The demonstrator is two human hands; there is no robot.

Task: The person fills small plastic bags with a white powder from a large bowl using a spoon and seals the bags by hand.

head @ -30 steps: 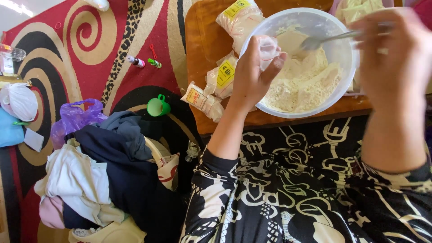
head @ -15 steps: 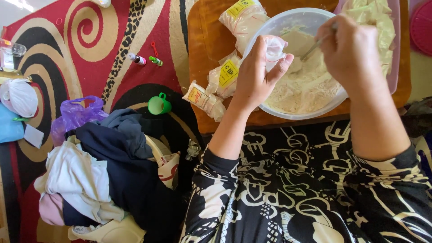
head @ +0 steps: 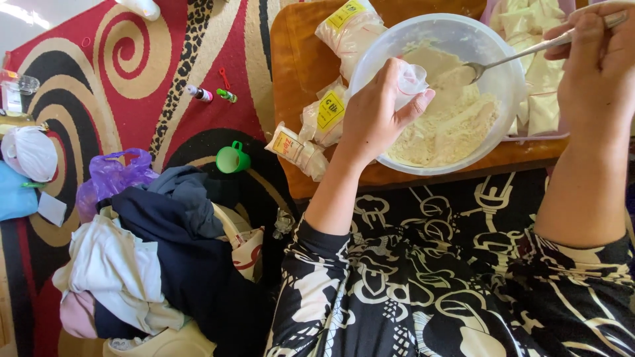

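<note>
My left hand (head: 374, 119) grips a small clear plastic bag (head: 411, 80) at the rim of a white bowl (head: 456, 39) in the upper centre of the frame, while my right hand (head: 598, 66), at the upper right, is closed around the handle of a metal spoon (head: 522, 53) whose tip reaches into the pale flour (head: 456, 122) heaped inside. The bowl sits on a wooden board (head: 297, 59). Filled packets with yellow labels (head: 331, 109) lie just left of the bowl. A green cup (head: 231, 158) stands on the red patterned rug (head: 132, 79), near a pile of clothes (head: 159, 264) at the lower left.
</note>
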